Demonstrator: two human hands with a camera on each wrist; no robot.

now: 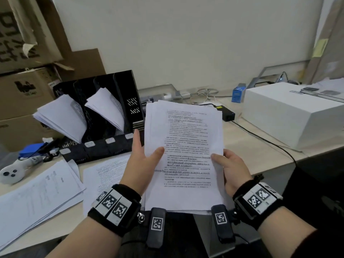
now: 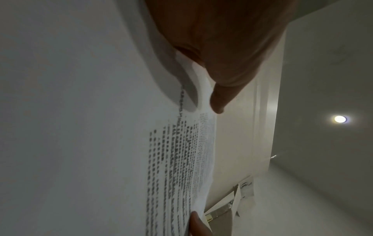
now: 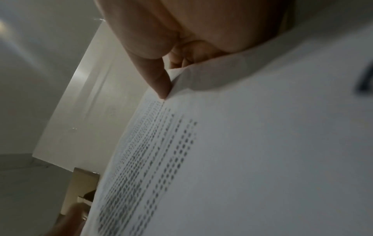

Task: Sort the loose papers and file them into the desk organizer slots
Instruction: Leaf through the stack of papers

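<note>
Both grips hold the paper stack (image 1: 186, 155) above the worktop (image 1: 251, 146), left hand (image 1: 141, 164) and right hand (image 1: 232, 170) thumbs on top; I'd square edges, then tip it into a free slot of the organizer (image 1: 104, 116).

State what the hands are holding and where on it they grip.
Both hands hold one stack of printed papers. The left hand pinches its left edge, thumb on the top sheet; the right hand pinches its right edge about midway.

both hands (image 1: 141, 162) (image 1: 232, 168) raised, thumbs forward, pinching
</note>
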